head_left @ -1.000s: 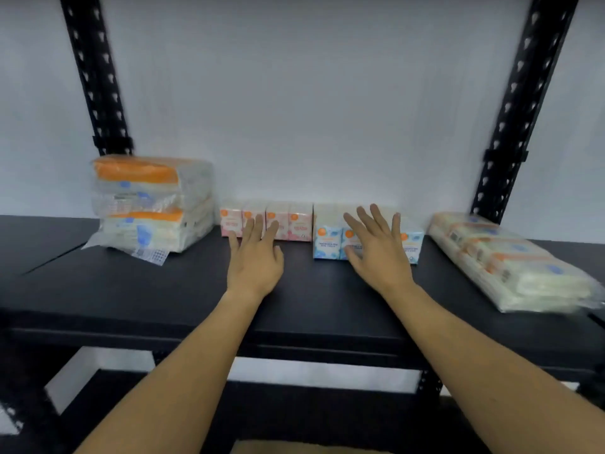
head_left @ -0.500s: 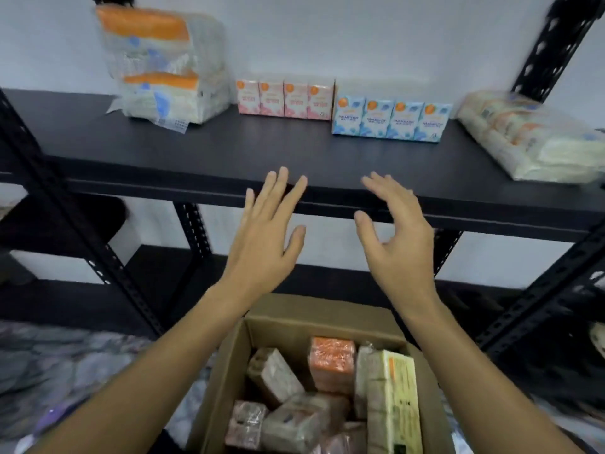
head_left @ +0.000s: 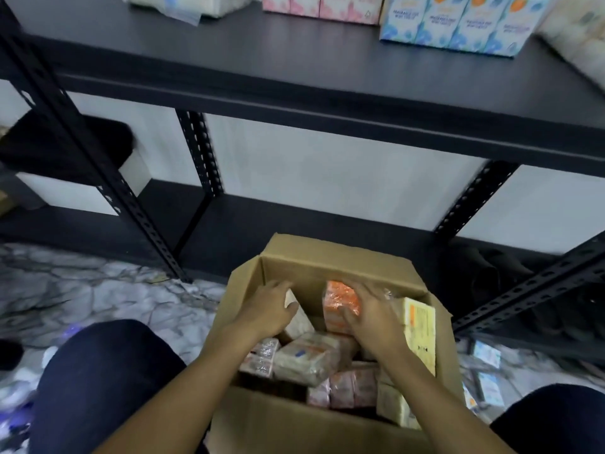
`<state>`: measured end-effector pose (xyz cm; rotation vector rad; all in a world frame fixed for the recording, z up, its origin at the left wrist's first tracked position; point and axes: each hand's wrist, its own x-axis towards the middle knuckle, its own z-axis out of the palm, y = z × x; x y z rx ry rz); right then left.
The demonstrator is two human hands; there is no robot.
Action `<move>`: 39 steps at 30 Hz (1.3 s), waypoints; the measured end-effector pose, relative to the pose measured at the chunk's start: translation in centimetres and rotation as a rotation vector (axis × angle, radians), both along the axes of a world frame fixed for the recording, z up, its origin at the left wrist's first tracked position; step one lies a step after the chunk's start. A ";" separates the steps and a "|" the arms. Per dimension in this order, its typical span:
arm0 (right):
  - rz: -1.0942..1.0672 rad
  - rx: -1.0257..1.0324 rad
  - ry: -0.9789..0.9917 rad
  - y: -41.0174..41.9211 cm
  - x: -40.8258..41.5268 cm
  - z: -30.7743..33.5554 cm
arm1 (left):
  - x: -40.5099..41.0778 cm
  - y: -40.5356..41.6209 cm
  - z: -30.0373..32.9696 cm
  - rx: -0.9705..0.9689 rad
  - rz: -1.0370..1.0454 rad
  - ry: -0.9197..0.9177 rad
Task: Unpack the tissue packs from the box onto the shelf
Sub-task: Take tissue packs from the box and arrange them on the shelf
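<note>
An open cardboard box (head_left: 327, 253) stands on the floor between my knees, full of tissue packs. My left hand (head_left: 266, 311) is inside it, fingers curled over the top of a pale leaning pack (head_left: 298, 321). Over an orange-topped pack (head_left: 337, 296) lies my right hand (head_left: 376, 314), thumb on its front and fingers over its right side. A clear-wrapped pack (head_left: 311, 358), small pink packs (head_left: 347, 388) and a yellow pack (head_left: 420, 326) fill the rest. Above, the black shelf (head_left: 294, 60) holds a pink row (head_left: 320, 4) and a blue row (head_left: 458, 24).
A black lower shelf (head_left: 262, 231) runs behind the box. Perforated black uprights (head_left: 108, 191) slant at the left, and a brace (head_left: 530, 290) at the right. Loose small blue packs (head_left: 487, 353) lie on the marble floor to the right. My knees (head_left: 104, 371) flank the box.
My view dropped from the shelf to the box. Both hands came down from the shelf edge into the box and settled on packs.
</note>
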<state>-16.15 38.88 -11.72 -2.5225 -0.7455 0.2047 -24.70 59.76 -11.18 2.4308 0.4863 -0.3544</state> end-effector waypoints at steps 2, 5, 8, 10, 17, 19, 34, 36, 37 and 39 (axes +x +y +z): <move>0.037 -0.080 0.008 0.6 0.3 -1.2 | -0.2 0.2 -1.4 0.040 -0.038 0.122; 0.079 -0.234 0.017 1.5 0.8 -2.5 | -0.4 0.4 -3.2 0.081 -0.084 0.252; 0.058 -0.391 0.142 2.1 1.1 -3.8 | -0.4 0.8 -4.1 0.084 -0.075 0.247; 0.057 -0.462 0.136 2.3 1.0 -4.7 | -0.3 1.2 -4.7 0.082 -0.054 0.202; 0.084 -0.618 -0.094 1.8 0.8 -6.5 | 1.5 1.0 -7.9 0.177 -0.101 0.102; 0.106 -0.630 -0.137 1.4 0.9 -6.9 | 2.2 0.9 -8.9 0.234 -0.125 0.084; 0.177 -0.630 -0.199 1.6 2.3 -9.2 | 4.6 1.6 -13.1 0.733 -0.510 0.117; 0.189 -0.612 -0.223 1.5 2.5 -8.9 | 4.8 1.6 -12.5 0.720 -0.519 0.122; 0.182 -0.598 -0.231 1.6 2.8 -8.5 | 4.9 1.8 -12.1 0.707 -0.519 0.132; 0.165 -0.570 -0.235 1.7 3.5 -7.1 | 5.1 2.1 -11.1 0.681 -0.504 0.154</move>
